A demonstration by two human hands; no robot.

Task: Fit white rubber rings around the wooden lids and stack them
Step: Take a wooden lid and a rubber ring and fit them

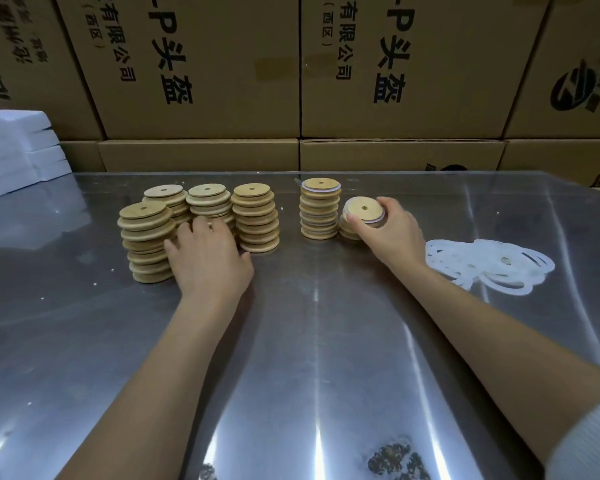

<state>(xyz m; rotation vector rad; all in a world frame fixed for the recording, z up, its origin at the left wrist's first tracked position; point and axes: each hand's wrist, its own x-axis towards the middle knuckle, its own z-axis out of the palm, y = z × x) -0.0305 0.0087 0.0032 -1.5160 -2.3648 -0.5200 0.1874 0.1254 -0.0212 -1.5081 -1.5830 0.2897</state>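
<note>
left hand [208, 258] fingertips hidden behind lid stacks [201, 206]

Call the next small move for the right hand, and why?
Probably let go of the ringed lid: the right hand holds it on top of the short stack beside the tall ringed stack. Meanwhile the left hand is already reaching into the bare lids.

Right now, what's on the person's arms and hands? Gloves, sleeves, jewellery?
Both hands, left hand and right hand, are bare: no gloves, rings or watch visible. Forearms are uncovered too. A light ribbed sleeve shows on the right arm at the frame's lower right corner.
</note>
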